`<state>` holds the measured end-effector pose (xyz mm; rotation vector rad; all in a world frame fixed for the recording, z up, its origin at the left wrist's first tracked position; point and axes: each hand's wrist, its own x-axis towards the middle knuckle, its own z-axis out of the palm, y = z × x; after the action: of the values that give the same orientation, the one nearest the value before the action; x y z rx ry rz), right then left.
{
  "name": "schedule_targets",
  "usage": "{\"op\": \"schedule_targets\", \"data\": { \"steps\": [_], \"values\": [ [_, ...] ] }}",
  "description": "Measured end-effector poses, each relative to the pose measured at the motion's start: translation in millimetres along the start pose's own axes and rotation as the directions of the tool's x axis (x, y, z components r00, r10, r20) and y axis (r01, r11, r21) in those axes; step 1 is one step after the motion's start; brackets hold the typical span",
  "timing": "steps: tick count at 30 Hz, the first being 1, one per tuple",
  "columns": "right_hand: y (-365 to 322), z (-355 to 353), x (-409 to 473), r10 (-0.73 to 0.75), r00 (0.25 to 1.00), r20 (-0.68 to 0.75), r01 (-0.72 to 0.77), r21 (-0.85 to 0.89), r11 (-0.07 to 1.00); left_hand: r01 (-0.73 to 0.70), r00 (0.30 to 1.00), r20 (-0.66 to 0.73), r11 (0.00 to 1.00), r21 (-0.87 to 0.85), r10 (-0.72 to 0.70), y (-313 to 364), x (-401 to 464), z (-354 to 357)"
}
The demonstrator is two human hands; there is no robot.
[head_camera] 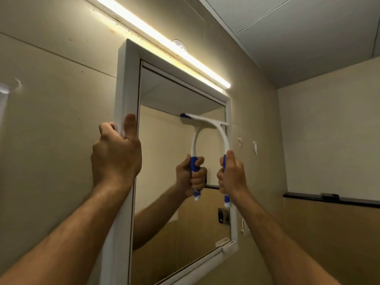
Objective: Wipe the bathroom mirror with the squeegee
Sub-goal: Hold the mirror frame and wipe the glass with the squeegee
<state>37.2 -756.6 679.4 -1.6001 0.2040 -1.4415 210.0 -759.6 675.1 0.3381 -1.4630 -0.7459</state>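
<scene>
- Right hand (232, 175) fist hides most of the squeegee (221, 132) grip.
- Its curved white neck and blade press high on the mirror (164, 161).
- Left hand (116, 155) clamps the mirror's smooth white frame (125, 89).

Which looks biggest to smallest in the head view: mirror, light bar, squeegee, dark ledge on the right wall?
1. mirror, the largest by far.
2. light bar, long but thin.
3. squeegee and dark ledge: too close to rank; the ledge runs off frame and is farther away.
</scene>
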Motion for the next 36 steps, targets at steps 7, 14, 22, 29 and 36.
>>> {"op": "schedule_targets", "data": {
  "steps": [7, 14, 22, 29, 36],
  "values": [
    [20.3, -8.2, -14.8, -0.024, 0.999, -0.042, 0.021, -0.054, 0.998, 0.208, 0.967, 0.2, 0.948, -0.243, -0.16, -22.0, -16.1, -1.9],
    [-31.6, 1.4, 45.0, -0.023, 0.998, -0.064, 0.023, -0.01, 1.0, 0.144, 0.989, 0.041, 0.974, -0.175, -0.139, 16.2, 37.0, 1.6],
    [53.7, -9.2, -42.3, 0.037, 0.998, -0.05, -0.039, -0.03, 0.999, 0.347, 0.923, 0.284, 0.878, -0.329, -0.258, -54.5, -42.1, -9.9],
    [11.7, -14.5, -18.6, 0.044, 0.999, -0.02, -0.045, -0.034, 0.998, 0.237, 0.967, 0.146, 0.942, -0.237, -0.207, -23.1, -17.2, -5.3],
    [40.8, -15.4, -28.5, 0.059, 0.998, 0.007, -0.059, -0.032, 0.998, 0.325, 0.933, 0.265, 0.89, -0.319, -0.246, -42.9, -29.8, -12.1]
  ]
}}
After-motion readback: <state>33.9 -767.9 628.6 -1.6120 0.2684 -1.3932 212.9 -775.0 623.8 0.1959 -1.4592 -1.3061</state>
